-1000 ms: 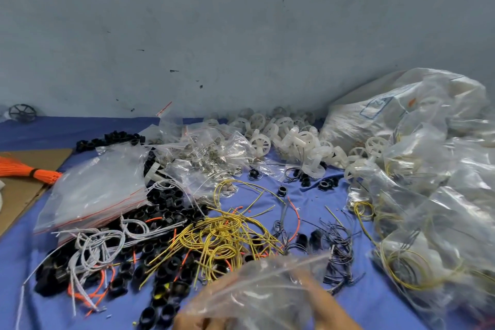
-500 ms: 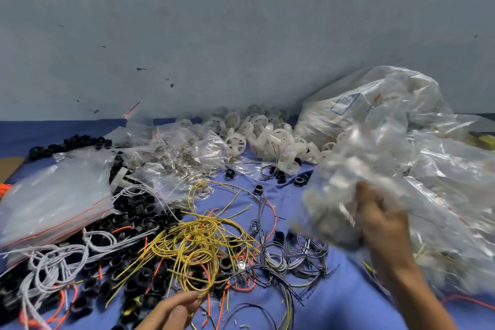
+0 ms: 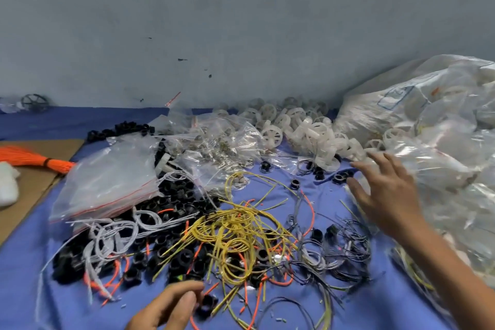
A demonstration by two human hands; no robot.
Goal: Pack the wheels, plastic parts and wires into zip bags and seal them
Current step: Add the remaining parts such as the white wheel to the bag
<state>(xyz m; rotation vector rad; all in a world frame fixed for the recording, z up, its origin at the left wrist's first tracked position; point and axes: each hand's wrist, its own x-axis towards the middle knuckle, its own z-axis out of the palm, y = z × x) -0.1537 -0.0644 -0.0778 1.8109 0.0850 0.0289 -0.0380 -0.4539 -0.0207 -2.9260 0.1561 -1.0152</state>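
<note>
Loose yellow wires (image 3: 235,230) lie tangled mid-cloth over black plastic parts (image 3: 174,195). White wires (image 3: 112,233) sit to their left, thin dark wires (image 3: 334,252) to their right. White wheels (image 3: 302,128) are heaped by the wall. A stack of flat zip bags (image 3: 107,182) with red seals lies at the left. Filled zip bags (image 3: 450,169) pile up at the right. My right hand (image 3: 385,193) hovers with spread fingers against that pile, holding nothing. My left hand (image 3: 171,305) is at the bottom edge, fingers loosely curled, beside a black part (image 3: 206,305).
Everything lies on a blue cloth (image 3: 348,311) against a grey wall. A cardboard sheet (image 3: 29,190) at the left carries a bundle of orange wires (image 3: 32,157). Clear bags of small metal pieces (image 3: 214,142) sit behind the yellow wires. A dark wheel (image 3: 34,102) stands far left.
The filled bag that both hands held a second ago has gone to the pile at the right. My right hand has let go and spread open; my left hand has dropped to the cloth.
</note>
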